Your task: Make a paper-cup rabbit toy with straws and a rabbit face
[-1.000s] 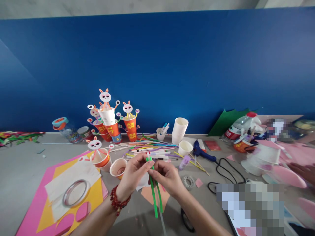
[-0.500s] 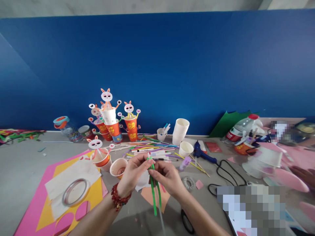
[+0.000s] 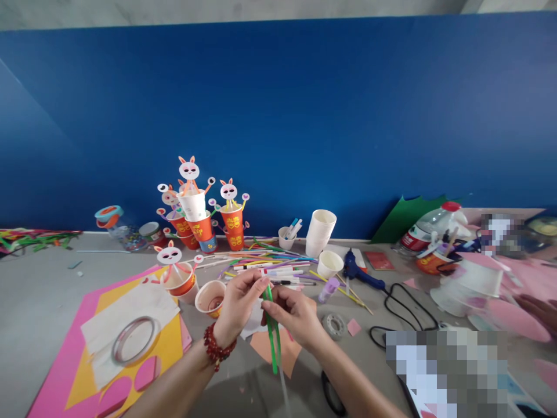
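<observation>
Over the grey table, both my hands meet on a pair of green straws point(image 3: 273, 342) that hang down from my fingers. My left hand point(image 3: 240, 302), with a red bead bracelet on its wrist, pinches their upper end. My right hand point(image 3: 292, 313) is closed round them just below and to the right. Under the hands lies a peach paper piece point(image 3: 290, 352). An open paper cup point(image 3: 209, 297) stands just left of my left hand.
Bunny-decorated cups point(image 3: 200, 217) stand at the back, with loose coloured straws point(image 3: 270, 264), stacked white cups point(image 3: 319, 231) and a blue glue gun point(image 3: 359, 271) with a black cord. Pink and yellow sheets with a tape ring point(image 3: 133, 347) lie at left. Another person's hand point(image 3: 537, 307) is at right.
The green straws have come closer together and hang a little higher. My hands stay together on them, almost where they were.
</observation>
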Action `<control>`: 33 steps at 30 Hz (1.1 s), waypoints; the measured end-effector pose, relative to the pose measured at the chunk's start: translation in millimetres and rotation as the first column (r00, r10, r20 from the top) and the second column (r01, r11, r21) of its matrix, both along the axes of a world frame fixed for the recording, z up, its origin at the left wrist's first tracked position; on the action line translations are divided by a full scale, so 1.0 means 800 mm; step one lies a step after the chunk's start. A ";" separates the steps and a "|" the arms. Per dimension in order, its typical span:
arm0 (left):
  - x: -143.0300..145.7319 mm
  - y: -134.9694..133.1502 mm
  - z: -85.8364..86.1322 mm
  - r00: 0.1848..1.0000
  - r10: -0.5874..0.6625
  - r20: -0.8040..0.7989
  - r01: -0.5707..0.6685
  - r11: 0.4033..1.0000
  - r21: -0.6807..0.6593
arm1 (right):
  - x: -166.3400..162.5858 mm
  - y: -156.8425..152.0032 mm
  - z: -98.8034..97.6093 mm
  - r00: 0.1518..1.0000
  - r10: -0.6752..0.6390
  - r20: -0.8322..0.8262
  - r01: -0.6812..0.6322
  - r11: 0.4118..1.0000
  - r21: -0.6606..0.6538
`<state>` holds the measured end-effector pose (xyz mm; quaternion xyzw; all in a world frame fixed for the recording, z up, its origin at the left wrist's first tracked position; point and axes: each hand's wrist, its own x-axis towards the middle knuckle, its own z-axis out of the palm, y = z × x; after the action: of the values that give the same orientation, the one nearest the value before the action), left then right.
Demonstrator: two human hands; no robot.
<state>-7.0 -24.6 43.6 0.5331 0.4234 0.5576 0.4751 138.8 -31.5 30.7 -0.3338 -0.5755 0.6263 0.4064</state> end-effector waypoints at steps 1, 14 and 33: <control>0.000 0.000 -0.001 1.000 -0.005 0.021 0.005 1.000 -0.029 | 0.000 0.001 -0.001 1.000 0.007 0.019 -0.008 1.000 0.005; 0.008 -0.007 -0.003 0.957 -0.099 0.274 0.156 0.969 -0.193 | 0.003 0.006 -0.016 0.999 0.053 0.010 -0.053 0.998 -0.033; 0.007 -0.004 0.000 0.921 -0.116 0.373 0.220 0.943 -0.249 | 0.000 0.002 -0.012 0.974 0.029 -0.225 -0.088 0.963 -0.255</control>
<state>-1.5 -27.5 43.8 0.3846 0.3596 0.5337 0.6617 138.6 -30.0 21.2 -0.2965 -0.4484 0.7419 0.4007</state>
